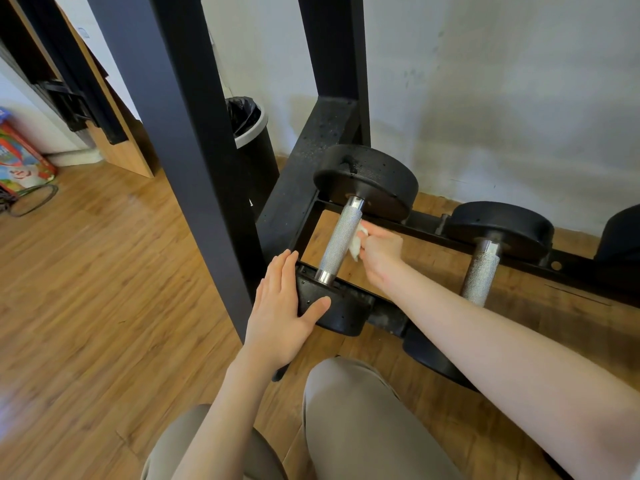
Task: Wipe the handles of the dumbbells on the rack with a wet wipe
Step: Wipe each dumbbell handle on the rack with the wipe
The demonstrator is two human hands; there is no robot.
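A black dumbbell lies across the low black rack [433,228], its knurled silver handle [341,242] running from the far weight [367,178] to the near weight [341,311]. My right hand [381,252] pinches a crumpled white wet wipe [356,242] against the right side of that handle. My left hand [277,306] rests flat on the near weight, thumb on its face and fingers straight. A second dumbbell with a knurled handle [481,277] sits to the right; my right forearm covers its near end.
A thick black rack post [194,161] stands just left of my left hand. A black bin with a grey rim [254,133] stands behind it. Wooden floor spreads to the left; a white wall is behind the rack. My knees are at the bottom.
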